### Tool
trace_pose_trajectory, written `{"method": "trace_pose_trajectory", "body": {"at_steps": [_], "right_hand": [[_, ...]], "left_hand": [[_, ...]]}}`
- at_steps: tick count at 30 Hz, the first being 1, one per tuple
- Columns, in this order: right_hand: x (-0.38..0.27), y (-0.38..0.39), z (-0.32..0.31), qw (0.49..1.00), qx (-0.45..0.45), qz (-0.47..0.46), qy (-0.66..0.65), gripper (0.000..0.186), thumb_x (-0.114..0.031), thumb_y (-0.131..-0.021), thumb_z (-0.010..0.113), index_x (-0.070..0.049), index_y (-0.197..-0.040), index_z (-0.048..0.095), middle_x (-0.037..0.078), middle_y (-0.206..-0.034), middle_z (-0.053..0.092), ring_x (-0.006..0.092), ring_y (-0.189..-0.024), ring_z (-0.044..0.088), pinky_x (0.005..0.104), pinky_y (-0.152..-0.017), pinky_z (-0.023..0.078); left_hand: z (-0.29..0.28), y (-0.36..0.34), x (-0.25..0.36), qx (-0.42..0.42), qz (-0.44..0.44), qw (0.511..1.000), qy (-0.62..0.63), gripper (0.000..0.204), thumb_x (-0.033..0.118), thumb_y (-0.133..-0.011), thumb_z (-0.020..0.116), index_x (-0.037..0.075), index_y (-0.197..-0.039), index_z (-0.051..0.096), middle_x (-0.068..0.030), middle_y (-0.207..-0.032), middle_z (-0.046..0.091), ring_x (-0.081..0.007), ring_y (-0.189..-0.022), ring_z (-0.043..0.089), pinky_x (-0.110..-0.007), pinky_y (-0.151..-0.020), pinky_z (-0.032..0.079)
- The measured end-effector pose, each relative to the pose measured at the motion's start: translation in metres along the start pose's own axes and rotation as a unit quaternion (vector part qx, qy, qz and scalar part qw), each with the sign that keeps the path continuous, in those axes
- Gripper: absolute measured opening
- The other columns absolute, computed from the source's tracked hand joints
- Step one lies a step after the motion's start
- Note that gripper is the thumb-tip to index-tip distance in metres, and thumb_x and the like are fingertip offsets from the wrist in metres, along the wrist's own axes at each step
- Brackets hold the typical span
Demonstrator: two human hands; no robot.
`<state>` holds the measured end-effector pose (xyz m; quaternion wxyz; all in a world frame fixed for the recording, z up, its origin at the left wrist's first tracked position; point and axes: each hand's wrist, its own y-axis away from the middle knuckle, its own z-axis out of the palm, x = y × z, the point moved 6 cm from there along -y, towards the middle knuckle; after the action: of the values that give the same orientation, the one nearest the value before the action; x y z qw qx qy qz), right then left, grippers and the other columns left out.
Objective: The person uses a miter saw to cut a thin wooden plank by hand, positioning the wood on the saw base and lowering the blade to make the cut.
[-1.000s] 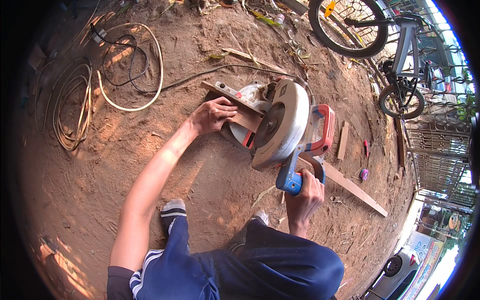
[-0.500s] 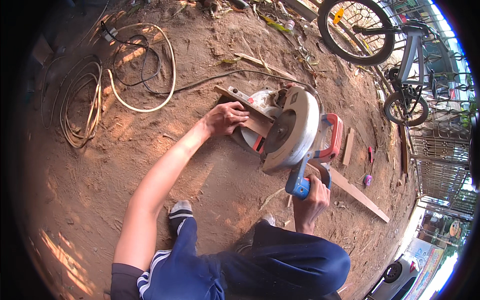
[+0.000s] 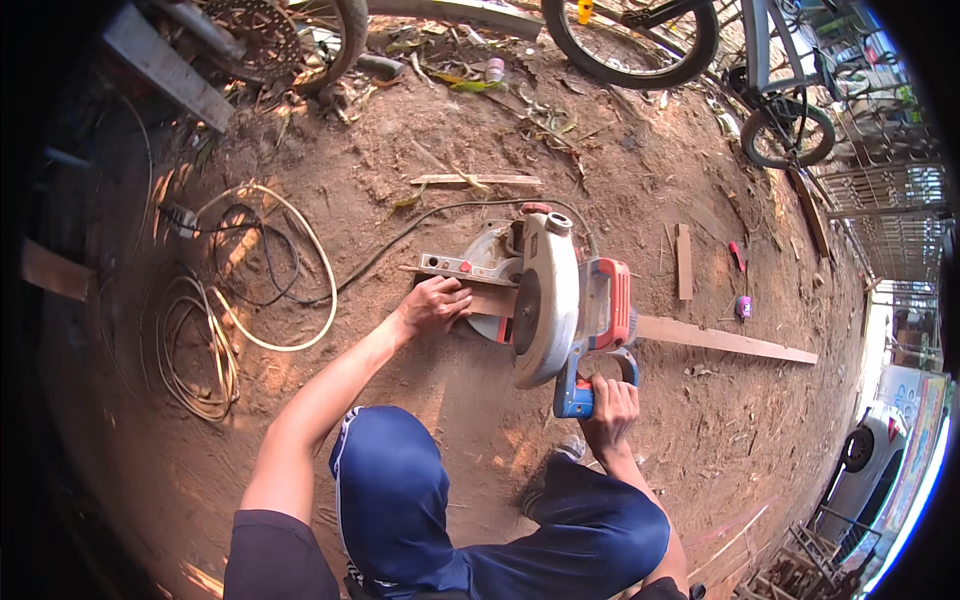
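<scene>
A miter saw (image 3: 548,300) with a pale blade guard, red motor housing and blue handle stands on the dirt in front of me. My right hand (image 3: 610,408) is closed around its handle (image 3: 574,394). A long, thin wooden board (image 3: 725,338) runs across the saw base and out to the right. On the left part of the board, my left hand (image 3: 433,306) presses it against the metal fence (image 3: 452,266), fingers wrapped over its edge. The guard hides where the board passes by the blade, so I cannot tell whether the two touch.
A dark cord leads left from the saw to a coiled pale cable (image 3: 318,235) and more coils (image 3: 200,365). Right of the saw lie a wooden offcut (image 3: 684,262), a red-handled tool (image 3: 737,256) and a purple tape measure (image 3: 743,307). A bicycle (image 3: 765,70) stands at far right.
The view has turned, so the saw appears more upright and further left, and a wheel shows at far left. My left knee is higher in view. Both hands keep their holds.
</scene>
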<state>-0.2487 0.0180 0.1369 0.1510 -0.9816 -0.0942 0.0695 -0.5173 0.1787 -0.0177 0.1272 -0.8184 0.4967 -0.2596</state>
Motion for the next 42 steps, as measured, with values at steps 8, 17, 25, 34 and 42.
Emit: {"method": "trace_pose_trajectory", "body": {"at_steps": [8,17,25,34,42], "right_hand": [[0.006,0.002,-0.004,0.999,-0.035,-0.038,-0.018,0.017,-0.011,-0.086,0.067,-0.006,-0.102,0.065,0.006,-0.075,0.056,0.0223,-0.069,0.059,0.0375,-0.070,0.046],[-0.002,0.000,0.003,1.000,-0.012,-0.013,-0.005,0.018,-0.008,-0.087,0.064,-0.008,-0.104,0.066,0.006,-0.076,0.054,0.0230,-0.072,0.059,0.0381,-0.073,0.047],[-0.001,0.007,-0.001,1.000,0.005,0.004,0.010,0.019,-0.009,-0.087,0.065,-0.008,-0.106,0.066,0.006,-0.078,0.056,0.0235,-0.075,0.059,0.0388,-0.076,0.048],[-0.002,0.006,-0.001,1.000,0.014,0.004,0.006,0.023,-0.010,-0.084,0.069,-0.008,-0.107,0.066,0.007,-0.083,0.060,0.0247,-0.078,0.061,0.0391,-0.077,0.049],[-0.003,0.005,-0.001,1.000,0.018,-0.006,0.010,0.024,-0.010,-0.083,0.070,-0.008,-0.107,0.067,0.007,-0.082,0.059,0.0241,-0.077,0.060,0.0389,-0.075,0.048]], "left_hand": [[0.014,-0.004,0.003,-0.051,0.066,0.995,-0.062,0.023,0.028,-0.090,0.073,0.007,-0.100,0.077,-0.0035,-0.105,0.074,-0.0186,-0.101,0.064,-0.034,-0.075,0.056],[0.035,-0.023,0.015,-0.364,0.078,0.916,-0.151,0.024,0.031,-0.094,0.062,0.018,-0.078,0.074,-0.0001,-0.089,0.069,-0.0199,-0.106,0.058,-0.034,-0.076,0.050],[-0.012,0.001,0.026,-0.264,-0.235,0.935,0.011,0.059,0.015,-0.092,0.066,0.012,-0.150,0.053,-0.0048,-0.158,0.051,-0.0248,-0.149,0.042,-0.053,-0.124,0.033],[-0.013,0.006,0.031,-0.267,-0.243,0.932,0.014,0.068,0.019,-0.092,0.065,0.016,-0.157,0.045,0.0016,-0.166,0.039,-0.0190,-0.154,0.034,-0.057,-0.124,0.032],[-0.013,0.001,0.030,-0.305,-0.250,0.919,-0.016,0.070,0.018,-0.090,0.066,0.016,-0.157,0.044,0.0004,-0.167,0.039,-0.0199,-0.154,0.034,-0.062,-0.121,0.034]]}}
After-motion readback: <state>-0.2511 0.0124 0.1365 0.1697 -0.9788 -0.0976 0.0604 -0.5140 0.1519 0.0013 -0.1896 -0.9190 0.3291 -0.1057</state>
